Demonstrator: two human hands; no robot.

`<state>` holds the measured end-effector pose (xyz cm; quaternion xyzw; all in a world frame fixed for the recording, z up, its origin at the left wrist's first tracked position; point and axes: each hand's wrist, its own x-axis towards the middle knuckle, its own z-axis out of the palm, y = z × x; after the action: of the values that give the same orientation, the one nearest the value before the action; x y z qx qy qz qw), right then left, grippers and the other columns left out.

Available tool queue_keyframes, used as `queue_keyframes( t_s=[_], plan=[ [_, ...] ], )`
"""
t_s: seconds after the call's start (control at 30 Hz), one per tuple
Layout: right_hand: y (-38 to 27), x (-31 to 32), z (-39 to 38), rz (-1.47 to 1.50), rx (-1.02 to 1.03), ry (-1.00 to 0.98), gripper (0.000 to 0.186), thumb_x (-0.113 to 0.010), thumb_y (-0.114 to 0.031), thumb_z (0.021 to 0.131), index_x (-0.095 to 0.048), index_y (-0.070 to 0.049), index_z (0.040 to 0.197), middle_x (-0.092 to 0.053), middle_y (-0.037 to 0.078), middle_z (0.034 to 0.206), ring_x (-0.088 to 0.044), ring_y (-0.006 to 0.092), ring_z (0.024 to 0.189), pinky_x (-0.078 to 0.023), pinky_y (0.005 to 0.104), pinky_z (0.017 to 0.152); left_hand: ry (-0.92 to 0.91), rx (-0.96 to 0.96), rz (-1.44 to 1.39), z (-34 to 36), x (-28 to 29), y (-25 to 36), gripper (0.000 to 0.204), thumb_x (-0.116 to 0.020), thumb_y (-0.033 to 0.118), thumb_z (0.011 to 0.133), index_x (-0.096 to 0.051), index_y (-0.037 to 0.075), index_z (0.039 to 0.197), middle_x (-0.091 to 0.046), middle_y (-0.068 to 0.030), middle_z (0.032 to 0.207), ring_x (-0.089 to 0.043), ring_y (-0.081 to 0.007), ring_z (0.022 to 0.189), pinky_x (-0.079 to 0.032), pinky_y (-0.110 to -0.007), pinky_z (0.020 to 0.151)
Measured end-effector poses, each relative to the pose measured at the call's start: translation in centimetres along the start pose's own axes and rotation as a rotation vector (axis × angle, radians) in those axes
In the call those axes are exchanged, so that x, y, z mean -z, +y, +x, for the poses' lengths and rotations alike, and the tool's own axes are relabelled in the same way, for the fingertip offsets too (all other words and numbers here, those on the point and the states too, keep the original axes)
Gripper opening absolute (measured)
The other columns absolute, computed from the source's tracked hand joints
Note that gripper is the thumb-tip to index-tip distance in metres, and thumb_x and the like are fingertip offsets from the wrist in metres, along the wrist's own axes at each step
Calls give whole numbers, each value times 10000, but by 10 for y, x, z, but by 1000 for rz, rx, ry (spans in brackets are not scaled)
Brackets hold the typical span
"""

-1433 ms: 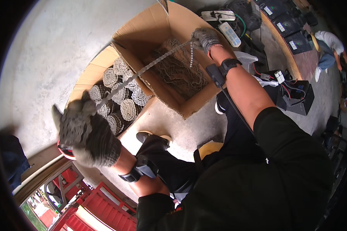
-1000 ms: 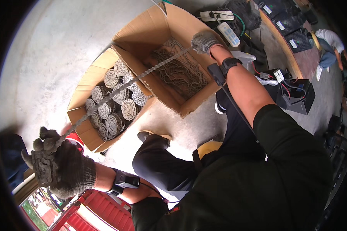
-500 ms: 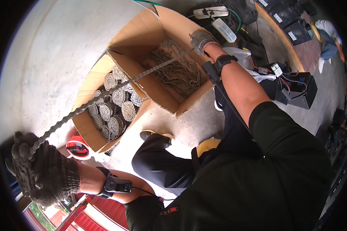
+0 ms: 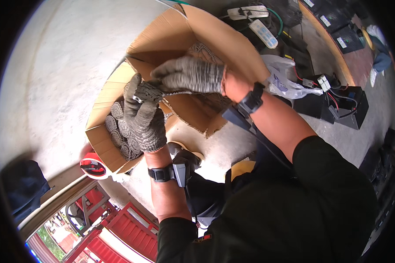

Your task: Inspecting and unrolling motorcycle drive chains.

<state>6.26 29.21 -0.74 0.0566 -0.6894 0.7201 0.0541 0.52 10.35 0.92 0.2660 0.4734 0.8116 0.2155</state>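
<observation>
My left hand, in a grey knitted work glove, grips a bunched-up metal chain between thumb and fingers. Close by on the right, my right hand, gloved too and slightly blurred, has its fingers bent over the same chain; a short run of links shows below it. Both hands are above two open cardboard boxes. The left box holds several rolled-up chains, standing side by side. In the right box lie loose, tangled chains, largely hidden by my right hand and forearm.
A red and white round object sits beside the left box, near the wall. White power strips and a plastic bag lie right of the boxes, with a wired black battery beyond. Another person is partly visible at far right.
The chain was stretched long between my widely spread hands. Now my left hand has come up and right, my right hand in to the left, and the chain is bunched between them.
</observation>
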Motion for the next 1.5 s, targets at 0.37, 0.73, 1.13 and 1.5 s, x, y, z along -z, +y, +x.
queue_keyframes(
  t_s=[0.37, 0.73, 1.13, 1.5],
  plan=[
    [7, -34, 0, -489, -107, -95, 503, -655, -285, 929, -510, -77, 1363, -690, 161, 1073, -686, 295, 966, -531, 382, 852, 122, 85, -179, -14, 31, -21, 702, -794, 171, 791, -482, -41, 1383, -649, -188, 1175, -648, -261, 1046, -486, -400, 995],
    [4, -34, 5, -693, -44, 26, 329, -675, -333, 893, -685, -65, 1084, -677, 137, 969, -674, 329, 883, -539, 420, 771, 156, 80, -15, -10, 33, -22, 770, -741, 251, 829, -387, -72, 1431, -618, -179, 1226, -606, -247, 1114, -442, -384, 1034],
    [23, -24, 3, -959, 505, 90, 303, -659, -404, 868, -683, -104, 832, -633, 91, 800, -657, 281, 751, -522, 408, 668, 60, 125, -158, -10, 30, -28, 636, -653, 335, 915, -440, -1, 1411, -580, -157, 1305, -572, -253, 1191, -419, -396, 1067],
    [21, -23, 0, -1069, 287, 23, 158, -631, -243, 888, -734, -198, 999, -647, 42, 848, -645, 241, 714, -542, 376, 641, 100, 126, -146, -11, 27, -31, 722, -715, 357, 881, -420, -3, 1433, -594, -138, 1263, -585, -238, 1152, -452, -384, 1024]
  ],
)
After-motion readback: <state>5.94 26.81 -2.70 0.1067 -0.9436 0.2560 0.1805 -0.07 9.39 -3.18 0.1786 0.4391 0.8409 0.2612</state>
